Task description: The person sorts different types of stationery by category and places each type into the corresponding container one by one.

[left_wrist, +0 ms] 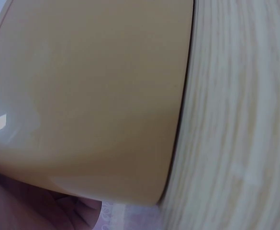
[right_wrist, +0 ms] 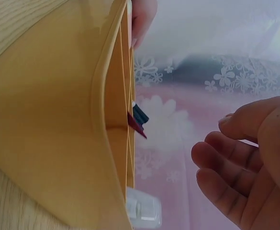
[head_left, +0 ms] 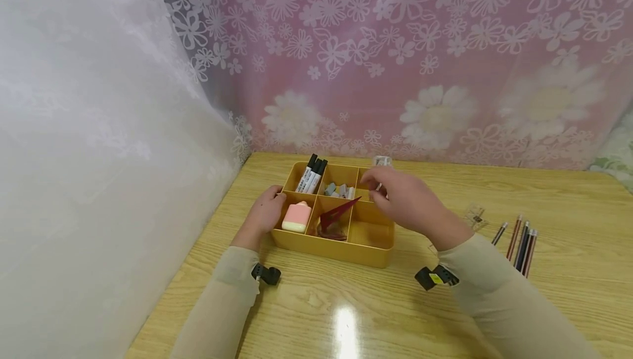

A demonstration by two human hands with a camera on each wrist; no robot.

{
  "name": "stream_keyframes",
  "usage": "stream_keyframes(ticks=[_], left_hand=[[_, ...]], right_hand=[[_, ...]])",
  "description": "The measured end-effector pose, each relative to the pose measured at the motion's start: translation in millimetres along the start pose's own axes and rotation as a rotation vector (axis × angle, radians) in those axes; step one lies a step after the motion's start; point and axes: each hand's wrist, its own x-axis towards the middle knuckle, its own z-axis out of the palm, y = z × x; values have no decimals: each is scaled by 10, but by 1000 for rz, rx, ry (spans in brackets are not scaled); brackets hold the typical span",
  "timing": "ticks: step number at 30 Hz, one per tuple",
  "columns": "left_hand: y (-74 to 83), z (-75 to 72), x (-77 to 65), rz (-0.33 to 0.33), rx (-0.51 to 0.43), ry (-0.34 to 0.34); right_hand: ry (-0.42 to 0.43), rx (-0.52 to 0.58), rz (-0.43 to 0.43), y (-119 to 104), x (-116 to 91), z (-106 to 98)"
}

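A yellow compartment box (head_left: 326,244) stands on the table. My left hand (head_left: 265,210) holds its left side at the rim; the left wrist view mostly shows the box's outer wall (left_wrist: 96,96). Above the back right compartment hovers my right hand (head_left: 407,199), fingers loosely bent and nothing between them (right_wrist: 259,158). A clear plastic container (right_wrist: 144,209) sticks up from that compartment. Inside the box are black-capped white markers (head_left: 310,177), small grey and whitish pieces (head_left: 338,190), a pink-and-cream bottle-shaped item (head_left: 296,217) and a dark red pointed item (head_left: 338,214).
Several pencils (head_left: 521,246) lie on the table to the right, partly behind the right sleeve. Near them is a small transparent item (head_left: 475,215). A floral curtain (head_left: 395,62) hangs behind the table, and a white sheet (head_left: 109,128) covers the left side.
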Motion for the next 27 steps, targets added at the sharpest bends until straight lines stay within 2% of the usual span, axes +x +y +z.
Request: stream_keyframes(ticks=[8, 18, 27], left_hand=[[6, -1, -5, -6, 6, 3], [1, 9, 11, 3, 9, -3], [21, -6, -2, 4, 12, 6]], right_hand=[[-35, 2, 100, 280, -198, -145], [-49, 20, 171, 683, -487, -247], [-62, 22, 281, 1149, -683, -374]])
